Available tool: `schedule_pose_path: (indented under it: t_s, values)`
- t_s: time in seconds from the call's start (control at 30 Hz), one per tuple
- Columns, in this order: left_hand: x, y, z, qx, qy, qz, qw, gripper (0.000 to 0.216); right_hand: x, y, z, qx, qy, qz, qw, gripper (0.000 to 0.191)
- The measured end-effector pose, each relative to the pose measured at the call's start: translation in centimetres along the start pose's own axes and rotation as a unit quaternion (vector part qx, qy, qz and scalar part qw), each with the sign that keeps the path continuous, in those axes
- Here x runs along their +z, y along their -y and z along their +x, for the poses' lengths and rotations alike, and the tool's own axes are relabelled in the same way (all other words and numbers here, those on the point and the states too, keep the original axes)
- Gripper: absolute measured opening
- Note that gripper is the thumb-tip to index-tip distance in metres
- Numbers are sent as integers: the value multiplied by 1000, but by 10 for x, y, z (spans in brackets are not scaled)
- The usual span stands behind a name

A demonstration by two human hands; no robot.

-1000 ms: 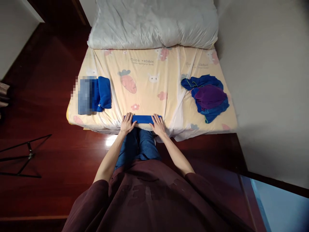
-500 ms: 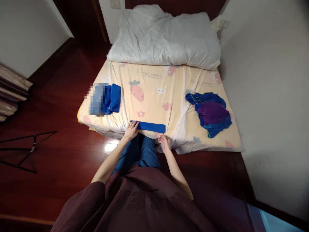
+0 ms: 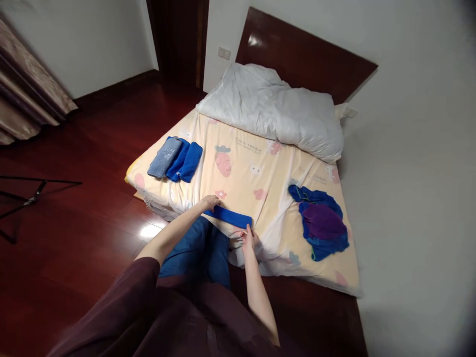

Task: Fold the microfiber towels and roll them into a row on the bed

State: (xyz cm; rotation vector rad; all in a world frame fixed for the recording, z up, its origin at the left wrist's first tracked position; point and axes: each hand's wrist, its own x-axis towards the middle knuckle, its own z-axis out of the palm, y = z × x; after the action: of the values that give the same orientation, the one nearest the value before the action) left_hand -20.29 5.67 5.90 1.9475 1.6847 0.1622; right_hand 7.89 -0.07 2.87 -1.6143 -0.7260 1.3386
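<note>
A narrow folded blue cloth lies slightly aslant near the front edge of the bed. A second ago both hands lay flat on it; now the left hand bends over its left end, fingers curled downward, their grip hidden. The right hand, clear of the cloth half a second ago, meets its near right corner with fingers partly bent; whether they have hold of it, I cannot tell. Pressing seems to have given way to handling the ends. The folded stack at left and loose heap at right stay put.
</note>
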Motion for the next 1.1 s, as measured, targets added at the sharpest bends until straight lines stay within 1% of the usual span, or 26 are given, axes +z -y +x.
schedule_pose_path:
  t_s: [0.07, 0.13, 0.2, 0.27, 0.4, 0.53, 0.6, 0.67, 0.77, 0.83, 0.93, 1.03, 1.1]
  values:
    - [1, 0, 15, 5, 29, -28, 999, 39, 2, 1, 1, 1, 4, -12, 1000, 50]
    - [5, 0, 27, 7, 52, -52, 997, 33, 3, 3, 3, 6, 4, -28, 1000, 46]
    - [10, 1, 35, 7, 72, -70, 995, 28, 5, 6, 4, 10, -1, -34, 999, 42]
    - [14, 3, 40, 11, 92, -85, 992, 28, 8, 12, 6, 1, -1, -24, 1000, 39]
    - [12, 10, 41, 29, 120, -119, 985, 42, 19, 35, 2, -71, 26, 16, 997, 42]
    - [-2, 18, 32, 53, 109, -154, 981, 47, 30, 65, -15, -142, 82, 39, 986, 49]
    - [-10, 22, 23, 67, 93, -163, 980, 41, 37, 80, -25, -172, 114, 25, 978, 48]
    - [-17, 27, 10, 81, 71, -168, 980, 31, 44, 96, -34, -203, 140, 12, 969, 45]
    - [-25, 34, -13, 101, -2, -187, 977, 26, 63, 121, -43, -249, 184, 4, 951, 42]
    - [-28, 40, -28, 100, -54, -198, 974, 29, 82, 138, -46, -273, 227, 1, 935, 43]
    - [-31, 49, -48, 75, -113, -198, 971, 27, 117, 161, -49, -296, 294, -5, 909, 44]
    - [-32, 60, -63, 40, -177, -198, 963, 23, 153, 176, -51, -310, 353, -13, 883, 44]
    - [-32, 69, -70, 15, -217, -199, 956, 25, 174, 182, -52, -317, 379, -16, 869, 43]
